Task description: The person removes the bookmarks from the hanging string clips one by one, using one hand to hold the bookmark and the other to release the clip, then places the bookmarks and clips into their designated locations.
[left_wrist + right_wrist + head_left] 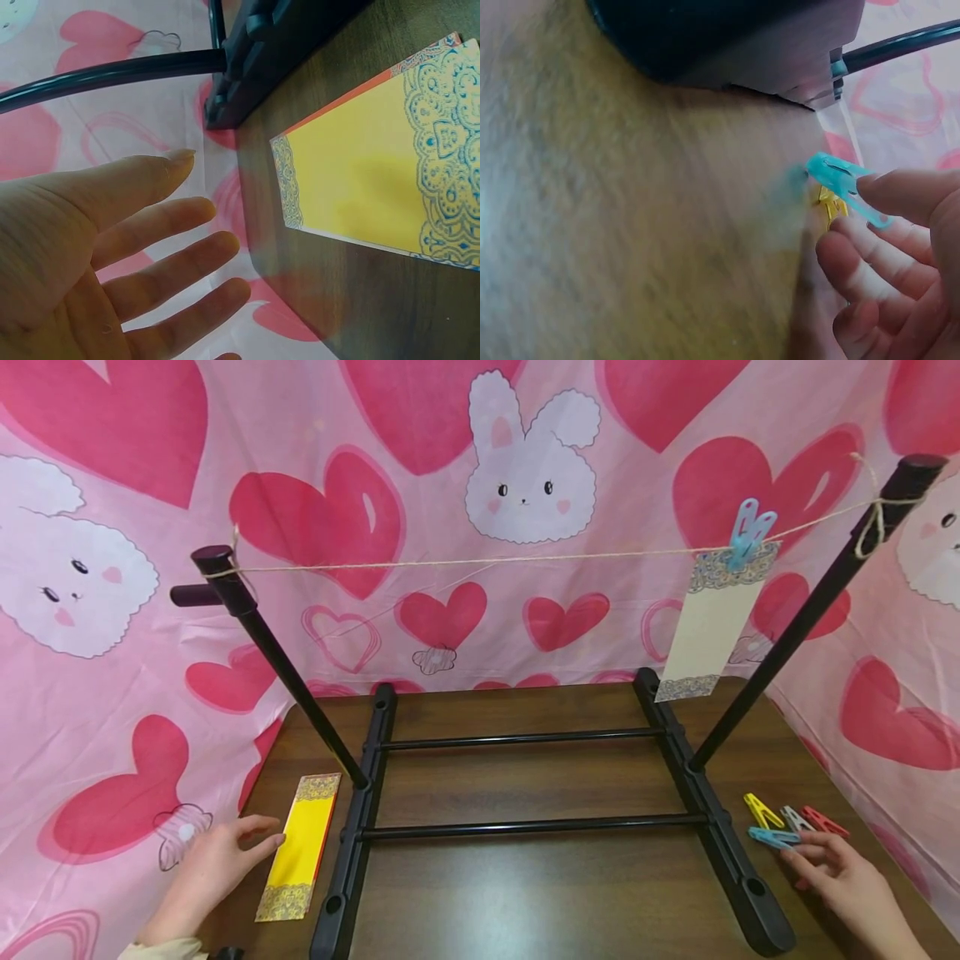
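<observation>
We see table top (525,893), lower centre of head view: dark wood grain, smooth, slight sheen
Rack frame (525,822), centre: black, looks like plastic feet with glossy metal bars
Line (480,560) across upper middle: rough twine
Yellow card (300,847), lower left: matt paper, ornate printed ends
Cream card (708,627), upper right: matt paper
Clips (787,827), lower right: coloured plastic, smooth; blue clip (844,184) slightly glossy
Backdrop (112,710): thin printed cloth, soft creases
</observation>
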Motion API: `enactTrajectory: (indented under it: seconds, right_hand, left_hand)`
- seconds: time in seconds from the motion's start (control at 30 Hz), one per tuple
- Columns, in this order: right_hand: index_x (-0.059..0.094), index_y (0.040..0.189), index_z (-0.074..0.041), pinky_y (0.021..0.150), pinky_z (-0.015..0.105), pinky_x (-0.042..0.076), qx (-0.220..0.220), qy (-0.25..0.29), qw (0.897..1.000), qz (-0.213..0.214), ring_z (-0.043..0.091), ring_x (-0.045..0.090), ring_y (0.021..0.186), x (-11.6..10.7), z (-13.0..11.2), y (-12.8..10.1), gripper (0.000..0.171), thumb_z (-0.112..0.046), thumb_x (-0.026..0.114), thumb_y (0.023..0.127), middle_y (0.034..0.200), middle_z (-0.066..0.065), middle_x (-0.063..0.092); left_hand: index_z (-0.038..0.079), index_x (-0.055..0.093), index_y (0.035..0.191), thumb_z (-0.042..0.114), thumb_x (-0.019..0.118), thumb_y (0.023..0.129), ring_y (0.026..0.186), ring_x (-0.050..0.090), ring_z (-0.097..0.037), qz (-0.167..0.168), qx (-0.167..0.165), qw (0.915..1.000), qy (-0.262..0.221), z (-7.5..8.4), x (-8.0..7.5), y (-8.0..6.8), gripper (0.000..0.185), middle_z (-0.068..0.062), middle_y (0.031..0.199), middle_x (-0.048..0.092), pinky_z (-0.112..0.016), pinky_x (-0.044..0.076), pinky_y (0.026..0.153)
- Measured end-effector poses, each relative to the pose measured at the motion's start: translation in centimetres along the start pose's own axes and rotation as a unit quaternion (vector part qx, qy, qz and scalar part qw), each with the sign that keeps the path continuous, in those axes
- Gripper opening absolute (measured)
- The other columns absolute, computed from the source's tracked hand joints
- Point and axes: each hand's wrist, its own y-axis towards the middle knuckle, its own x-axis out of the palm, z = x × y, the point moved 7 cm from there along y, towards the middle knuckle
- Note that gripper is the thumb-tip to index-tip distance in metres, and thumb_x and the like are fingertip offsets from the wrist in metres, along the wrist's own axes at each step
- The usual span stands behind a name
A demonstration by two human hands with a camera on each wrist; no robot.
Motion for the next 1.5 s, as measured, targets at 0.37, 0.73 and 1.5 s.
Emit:
enactTrajectory:
  seconds: [0.37,0.73,1.5]
  right_hand:
    - [0.057,0.111,0.008,0.058,0.030,0.039,-0.009,-0.155,0.988,-0.020,0.006,0.049,0.066,-0.26,0.36,0.44,0.037,-0.019,0.076,0.094,0.079,-0.001,0.060]
    - [0.054,0.110,0.009,0.059,0.035,0.038,0.015,-0.199,0.976,-0.086,0.019,0.049,0.067,-0.14,0.49,0.60,0.041,-0.027,0.072,0.098,0.081,0.002,0.057]
    - [0.056,0.112,0.012,0.060,0.038,0.044,0.039,-0.202,0.971,-0.118,0.022,0.054,0.071,-0.23,0.89,0.62,0.048,-0.029,0.075,0.094,0.084,0.005,0.062]
  left_hand:
    - [0.004,0.079,0.110,0.025,0.079,0.092,0.092,0.067,-0.036,0.004,0.009,0.9999,0.002,0.02,0.05,-0.14,0.027,-0.018,0.104,0.075,-0.061,0.054,0.084]
    - [0.005,0.079,0.110,0.025,0.077,0.093,0.085,0.064,-0.029,0.004,0.001,1.0000,0.003,0.12,-0.12,-0.14,0.026,-0.015,0.099,0.075,-0.053,0.055,0.078]
    - [0.001,0.075,0.116,0.032,0.076,0.094,0.089,0.063,-0.031,-0.016,-0.016,0.9997,-0.001,0.38,-0.08,0.20,0.038,-0.018,0.104,0.073,-0.059,0.055,0.081]
